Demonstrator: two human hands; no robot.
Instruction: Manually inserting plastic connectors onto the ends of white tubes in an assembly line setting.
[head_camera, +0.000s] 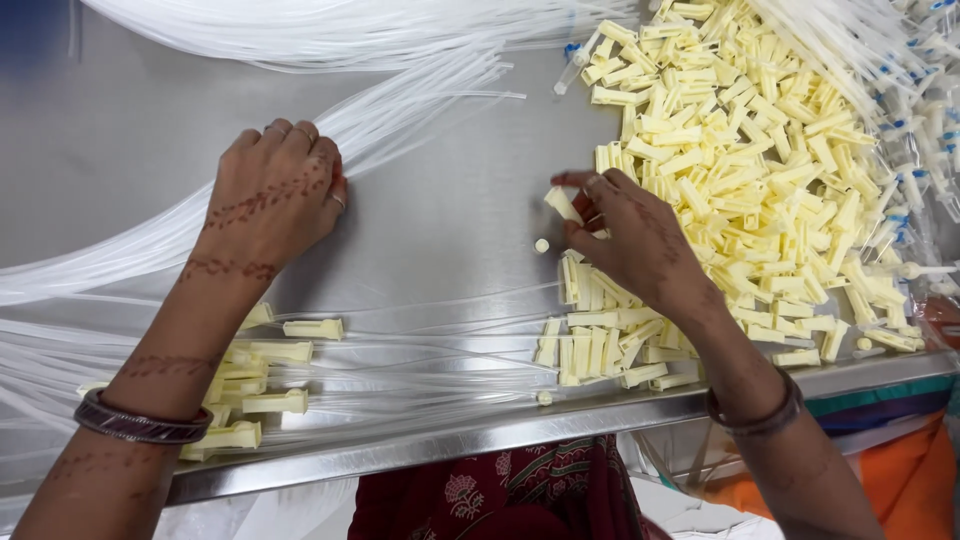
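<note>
My left hand (272, 195) rests palm down on a bundle of clear thin plastic tubes (400, 115) that runs across the steel table; its fingers curl over the tubes. My right hand (630, 235) pinches one pale yellow plastic cap (562, 203) between thumb and fingers at the left edge of a big heap of the same yellow caps (760, 160). A tiny round yellow piece (541, 245) lies loose just below that cap. Tubes with yellow caps fitted on their ends (312, 328) lie in rows near my left forearm.
The steel table's front edge (500, 432) runs just before my body. More clear tubes with blue and white fittings (900, 90) pile up at the far right. A second cluster of yellow caps (600, 345) lies by the front edge. Orange and red cloth shows below the table.
</note>
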